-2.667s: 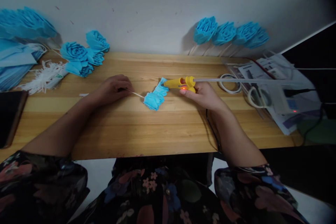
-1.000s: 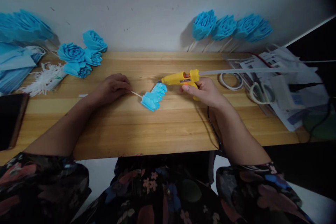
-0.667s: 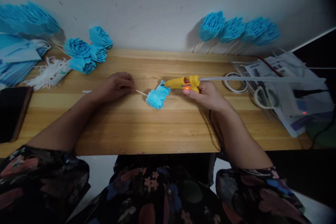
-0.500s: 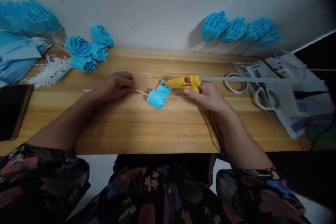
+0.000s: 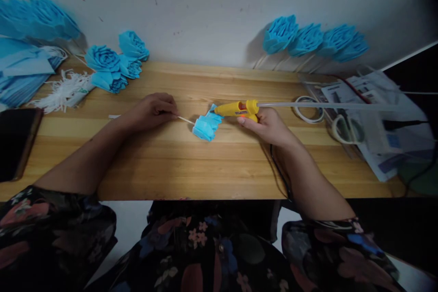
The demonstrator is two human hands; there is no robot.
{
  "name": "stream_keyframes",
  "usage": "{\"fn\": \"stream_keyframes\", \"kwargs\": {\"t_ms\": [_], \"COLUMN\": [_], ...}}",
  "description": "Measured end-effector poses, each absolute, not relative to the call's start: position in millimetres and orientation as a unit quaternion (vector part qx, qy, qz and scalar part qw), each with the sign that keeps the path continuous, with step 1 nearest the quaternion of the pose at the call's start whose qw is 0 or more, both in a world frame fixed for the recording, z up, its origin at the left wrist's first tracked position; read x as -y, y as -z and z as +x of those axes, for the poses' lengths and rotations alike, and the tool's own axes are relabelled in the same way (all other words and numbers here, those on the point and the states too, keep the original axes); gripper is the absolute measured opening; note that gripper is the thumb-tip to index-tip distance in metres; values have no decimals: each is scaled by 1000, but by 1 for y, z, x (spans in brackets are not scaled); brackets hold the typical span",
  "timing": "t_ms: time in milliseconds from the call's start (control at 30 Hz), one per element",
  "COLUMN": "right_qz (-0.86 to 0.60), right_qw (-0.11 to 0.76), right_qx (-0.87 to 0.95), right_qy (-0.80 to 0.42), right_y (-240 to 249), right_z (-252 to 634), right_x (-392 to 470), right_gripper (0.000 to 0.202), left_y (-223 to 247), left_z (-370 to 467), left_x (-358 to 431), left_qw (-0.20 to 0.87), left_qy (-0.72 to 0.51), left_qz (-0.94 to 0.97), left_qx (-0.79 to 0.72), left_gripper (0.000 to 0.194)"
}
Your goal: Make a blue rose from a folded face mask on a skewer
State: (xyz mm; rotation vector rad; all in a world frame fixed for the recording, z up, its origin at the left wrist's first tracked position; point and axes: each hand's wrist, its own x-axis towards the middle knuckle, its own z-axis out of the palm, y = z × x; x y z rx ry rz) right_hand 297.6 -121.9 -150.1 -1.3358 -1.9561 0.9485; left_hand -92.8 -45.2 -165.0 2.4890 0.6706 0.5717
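A blue artificial flower [image 5: 205, 127] lies sideways over the middle of the wooden table, its petals toward the right. Its thin wooden stick [image 5: 185, 119] runs left into my left hand [image 5: 153, 110], whose fingers are pinched on the end. My right hand [image 5: 268, 125] grips a yellow hot glue gun [image 5: 236, 108] with an orange trigger. The gun's nozzle points left and meets the flower's upper petal edge, or sits just above it; I cannot tell which. From the back of the gun a long translucent glue stick [image 5: 308, 105] sticks out to the right.
Several blue flowers [image 5: 104, 59] lie at the back left, near white elastic loops [image 5: 68, 89] and stacked blue masks [image 5: 23, 73]. A phone [image 5: 17, 141] is at far left. More flowers [image 5: 280, 34] lean on the wall. White tape [image 5: 309, 109], scissors [image 5: 347, 128] and papers [image 5: 383, 164] are on the right.
The glue gun and my right hand have shifted very slightly left. My left hand and the flower stay almost where they were.
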Motion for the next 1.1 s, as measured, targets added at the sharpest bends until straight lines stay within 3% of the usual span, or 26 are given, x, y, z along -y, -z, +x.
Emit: {"fn": "stream_keyframes", "kwargs": {"t_ms": [1100], "right_qz": [-492], "right_qw": [307], "right_qx": [724], "right_qy": [-373], "right_y": [134], "right_z": [299], "right_x": [125], "right_gripper": [38], "left_y": [162], "left_z": [-93], "left_x": [47], "left_qw": [272], "left_qy": [-201], "left_qz": [903], "left_qx": [-266], "left_gripper": [40]}}
